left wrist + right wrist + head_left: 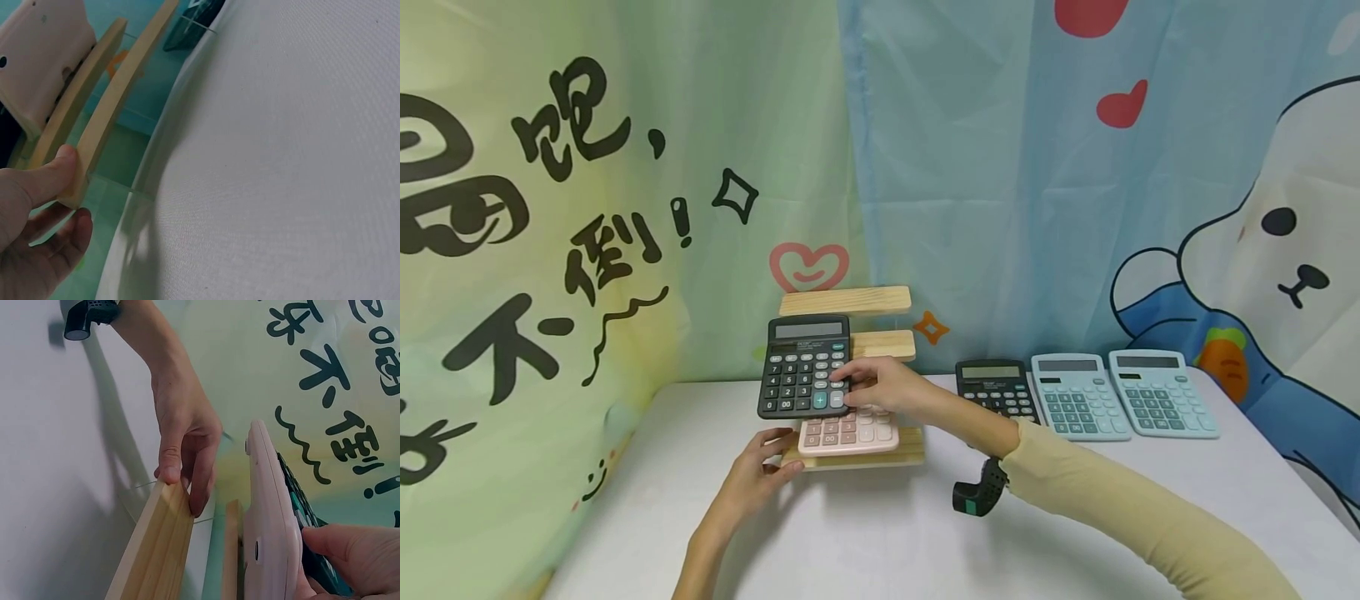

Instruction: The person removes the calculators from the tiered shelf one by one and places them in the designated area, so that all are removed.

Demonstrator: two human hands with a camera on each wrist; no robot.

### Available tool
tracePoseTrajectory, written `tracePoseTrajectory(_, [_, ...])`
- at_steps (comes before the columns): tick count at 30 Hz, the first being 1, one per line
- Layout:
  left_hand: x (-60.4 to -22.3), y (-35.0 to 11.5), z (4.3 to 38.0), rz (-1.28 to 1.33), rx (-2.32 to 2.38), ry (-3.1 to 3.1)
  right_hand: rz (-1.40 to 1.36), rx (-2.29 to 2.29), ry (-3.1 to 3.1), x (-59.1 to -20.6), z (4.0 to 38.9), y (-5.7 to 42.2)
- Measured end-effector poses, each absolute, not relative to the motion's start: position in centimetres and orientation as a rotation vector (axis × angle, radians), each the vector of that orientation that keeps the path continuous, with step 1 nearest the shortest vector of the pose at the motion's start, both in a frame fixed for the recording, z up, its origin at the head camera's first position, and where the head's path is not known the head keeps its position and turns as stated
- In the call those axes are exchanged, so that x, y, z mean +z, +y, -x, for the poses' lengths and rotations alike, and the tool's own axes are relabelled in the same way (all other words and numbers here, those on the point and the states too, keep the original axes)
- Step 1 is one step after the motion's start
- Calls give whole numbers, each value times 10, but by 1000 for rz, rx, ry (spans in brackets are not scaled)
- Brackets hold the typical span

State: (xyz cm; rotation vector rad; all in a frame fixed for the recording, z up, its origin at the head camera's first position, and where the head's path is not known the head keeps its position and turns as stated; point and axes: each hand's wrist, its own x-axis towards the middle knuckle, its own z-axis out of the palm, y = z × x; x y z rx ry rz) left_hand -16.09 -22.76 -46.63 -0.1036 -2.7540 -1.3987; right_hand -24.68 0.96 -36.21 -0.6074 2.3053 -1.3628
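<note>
While the person's left hand (pixel 756 467) pinches the left end of a pale wooden slat (pixel 910 454), the lowest and nearest on a stepped stand, their right hand (pixel 883 385) grasps a black rectangular calculator (pixel 793 379) by its right edge, fingers bent about it. From where I watch, that calculator tilts up over the stand's left part, keys toward the near side, and partly covers a pale pink plastic calculator (pixel 835 439), which rests low on the stand. Two more slats (pixel 846 301) show farther back. To the right, on the white tabletop (pixel 880 533), a second black calculator (pixel 992 375), partly hidden by the right forearm, sits in a row with two pale blue calculators (pixel 1067 365).
</note>
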Motion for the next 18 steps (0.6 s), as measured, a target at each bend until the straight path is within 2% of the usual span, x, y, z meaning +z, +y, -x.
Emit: tracePoseTrajectory(18, [-467, -228, 160, 109, -1385, -2760, 487, -1558, 2172, -364, 248, 7])
